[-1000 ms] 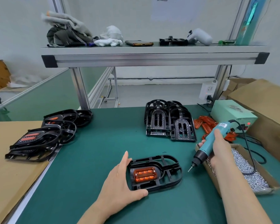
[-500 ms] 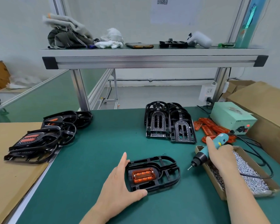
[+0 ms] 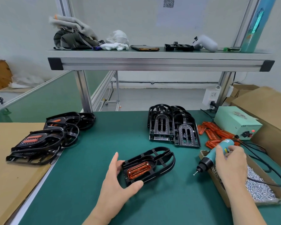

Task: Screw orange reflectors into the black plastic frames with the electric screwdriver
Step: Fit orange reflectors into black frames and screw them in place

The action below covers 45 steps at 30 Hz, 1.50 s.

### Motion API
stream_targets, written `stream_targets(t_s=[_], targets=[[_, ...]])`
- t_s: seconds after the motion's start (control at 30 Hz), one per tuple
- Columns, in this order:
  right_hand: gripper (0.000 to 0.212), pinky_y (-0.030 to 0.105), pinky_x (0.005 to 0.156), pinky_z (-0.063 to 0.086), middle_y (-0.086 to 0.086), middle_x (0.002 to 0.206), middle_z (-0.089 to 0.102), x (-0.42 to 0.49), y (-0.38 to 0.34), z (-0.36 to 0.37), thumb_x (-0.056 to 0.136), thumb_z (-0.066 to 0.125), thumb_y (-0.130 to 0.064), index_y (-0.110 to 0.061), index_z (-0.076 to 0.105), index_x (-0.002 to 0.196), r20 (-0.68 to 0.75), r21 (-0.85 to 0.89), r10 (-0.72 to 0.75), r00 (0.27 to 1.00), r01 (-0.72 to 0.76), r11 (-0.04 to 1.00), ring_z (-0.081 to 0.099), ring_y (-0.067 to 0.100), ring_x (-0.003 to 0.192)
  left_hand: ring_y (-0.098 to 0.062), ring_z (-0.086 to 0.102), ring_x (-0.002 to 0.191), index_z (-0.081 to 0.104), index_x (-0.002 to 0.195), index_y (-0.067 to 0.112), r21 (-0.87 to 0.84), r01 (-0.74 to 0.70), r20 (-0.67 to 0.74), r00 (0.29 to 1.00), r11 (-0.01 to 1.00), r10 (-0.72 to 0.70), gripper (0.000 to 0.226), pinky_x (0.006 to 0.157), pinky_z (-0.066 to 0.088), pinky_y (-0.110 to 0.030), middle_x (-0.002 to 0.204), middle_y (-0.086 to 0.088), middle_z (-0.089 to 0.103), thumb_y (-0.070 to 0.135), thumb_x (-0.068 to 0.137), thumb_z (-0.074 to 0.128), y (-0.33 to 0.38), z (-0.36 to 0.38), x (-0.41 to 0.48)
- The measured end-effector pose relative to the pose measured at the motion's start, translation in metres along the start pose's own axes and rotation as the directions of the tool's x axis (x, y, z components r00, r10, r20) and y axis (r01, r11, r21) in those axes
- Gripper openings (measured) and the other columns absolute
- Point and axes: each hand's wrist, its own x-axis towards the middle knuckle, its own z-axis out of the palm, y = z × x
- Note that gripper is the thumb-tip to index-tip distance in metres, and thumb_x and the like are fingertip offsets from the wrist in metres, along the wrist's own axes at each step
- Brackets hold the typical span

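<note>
Near the front edge of the worktop, about the middle, the left hand holds the black frame. The thumb is curled under its near rim and the other fingers lie against its left end. The orange reflector sits in the pocket of this frame, close to the hand.

I judge the frame to be light and stiff, but its ribs are thin and open, so it can slide or rock under the tool. It is better to hold it at the solid end around the reflector, where the hand is now. The reflector looks glossy and probably brittle, so too much pressure may crack it.

To the right, the right hand is wrapped around the electric screwdriver, and a small screw seems to sit on its tip. The tool lies over the near-left corner of the cardboard box of screws, at the right edge.

Farther away stand the empty frames, and loose reflectors lie beside them. The finished frames are at the left edge.

Half a second ago the frame lay more square to the front edge with the hand only beside it. Now it is turned, and the screwdriver has come lower, toward the box.
</note>
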Motion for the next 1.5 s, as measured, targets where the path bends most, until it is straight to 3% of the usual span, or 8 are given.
stream_targets(t_s=[0.13, 0.3, 0.43, 0.57, 0.83, 1.0, 1.23, 1.5], targets=[[0.024, 0.039, 0.082, 0.042, 0.010, 0.105, 0.057, -0.013, -0.023, -0.004, 0.097, 0.061, -0.022, -0.008, 0.057, 0.116, -0.113, 0.124, -0.167, 0.979, 0.181, 0.976, 0.054, 0.028, 0.091, 0.008, 0.044, 0.131, 0.017, 0.143, 0.055, -0.078, -0.008, -0.007, 1.000, 0.997, 0.008, 0.112, 0.114, 0.028, -0.023, 0.126, 0.041, 0.051, 0.056, 0.053, 0.083, -0.003, 0.000, 0.003], [0.010, 0.021, 0.072, 0.044, -0.011, 0.087, 0.065, -0.072, -0.079, 0.014, 0.098, 0.058, -0.038, -0.028, 0.060, 0.098, 0.198, 0.328, -0.313, 0.929, 0.238, 0.914, 0.060, 0.004, 0.076, 0.007, 0.047, 0.130, 0.024, 0.147, 0.045, -0.193, -0.008, -0.043, 0.999, 0.981, -0.001, 0.114, 0.115, 0.028, -0.025, 0.125, 0.034, 0.056, 0.050, 0.052, 0.086, -0.007, -0.002, 0.006], [0.027, 0.028, 0.061, 0.044, -0.007, 0.067, 0.067, -0.109, -0.098, 0.036, 0.099, 0.048, -0.056, -0.030, 0.057, 0.095, 0.565, 0.345, -0.189, 0.803, -0.022, 0.938, 0.064, 0.014, 0.062, 0.012, 0.047, 0.127, 0.025, 0.145, 0.047, -0.235, -0.010, -0.058, 0.998, 0.972, -0.004, 0.112, 0.111, 0.029, -0.021, 0.124, 0.037, 0.056, 0.050, 0.051, 0.087, -0.010, -0.002, 0.006], [0.016, 0.023, 0.038, 0.030, 0.001, 0.066, 0.066, -0.121, -0.105, 0.056, 0.101, 0.056, -0.028, -0.013, 0.054, 0.105, 0.715, 0.499, -0.044, 0.698, -0.465, 0.731, 0.053, 0.018, 0.047, 0.014, 0.045, 0.129, 0.027, 0.141, 0.053, -0.249, -0.011, -0.094, 0.995, 0.968, -0.013, 0.110, 0.106, 0.030, -0.014, 0.131, 0.034, 0.053, 0.049, 0.049, 0.088, -0.010, -0.002, 0.007], [0.018, 0.024, 0.042, 0.041, 0.006, 0.074, 0.068, -0.147, -0.115, 0.084, 0.101, 0.056, -0.016, -0.007, 0.047, 0.113, 0.809, 0.520, -0.055, 0.585, -0.670, 0.529, 0.056, 0.020, 0.051, -0.002, 0.044, 0.135, 0.011, 0.156, 0.040, -0.242, 0.054, -0.272, 0.955, 0.969, -0.121, 0.107, 0.112, 0.031, -0.029, 0.153, 0.014, 0.038, 0.031, 0.078, 0.083, -0.012, -0.006, 0.012], [0.020, 0.025, 0.048, 0.044, 0.006, 0.082, 0.070, -0.149, -0.117, 0.095, 0.101, 0.058, -0.021, -0.010, 0.050, 0.116, 0.808, 0.545, -0.110, 0.578, -0.665, 0.511, 0.058, 0.020, 0.059, 0.007, 0.063, 0.100, 0.026, 0.153, 0.039, -0.313, 0.082, -0.283, 0.943, 0.946, -0.175, 0.098, 0.091, 0.042, -0.021, 0.119, 0.020, 0.066, 0.033, 0.075, 0.085, -0.012, -0.008, 0.013], [0.023, 0.030, 0.060, 0.049, 0.006, 0.106, 0.068, -0.150, -0.105, 0.107, 0.104, 0.051, -0.028, -0.030, 0.053, 0.127, 0.772, 0.570, -0.103, 0.628, -0.611, 0.549, 0.060, 0.014, 0.073, -0.003, 0.068, 0.102, 0.061, 0.127, 0.040, -0.325, -0.053, -0.259, 0.965, 0.944, -0.035, 0.069, 0.083, 0.049, -0.009, 0.120, 0.012, 0.070, -0.014, 0.084, 0.066, -0.017, -0.011, 0.017], [0.058, 0.024, 0.069, 0.050, 0.002, 0.115, 0.068, -0.140, -0.092, 0.107, 0.088, 0.044, 0.014, -0.029, 0.063, 0.121, 0.642, 0.634, -0.165, 0.749, -0.399, 0.662, 0.068, 0.018, 0.084, -0.029, 0.072, 0.099, 0.071, 0.108, 0.025, -0.418, -0.100, -0.387, 0.919, 0.903, -0.078, 0.051, 0.102, 0.050, -0.047, 0.102, -0.006, 0.076, 0.039, 0.063, 0.090, -0.008, -0.015, 0.016]])
